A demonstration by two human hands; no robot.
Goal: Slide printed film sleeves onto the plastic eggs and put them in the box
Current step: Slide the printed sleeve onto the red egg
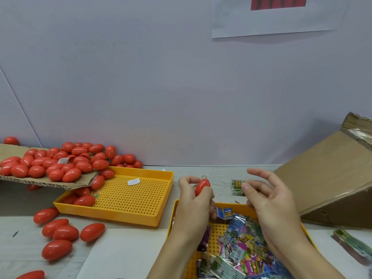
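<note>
Pale surface (128,238); left hand (194,200) pinches a light, slick, rigid egg (202,187) mid-body; right hand (267,196) pinches a flimsy sleeve (238,187) by its edge.

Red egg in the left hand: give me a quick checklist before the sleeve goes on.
1. Egg gripped by left hand: ok.
2. Egg bare, no sleeve yet: ok.
3. Right hand holding a sleeve: cannot tell; a green sleeve lies just behind its fingertips.
4. Sleeve supply in near yellow tray: ok, plenty.
5. Cardboard box within view on the right: ok; its opening is not visible.
</note>
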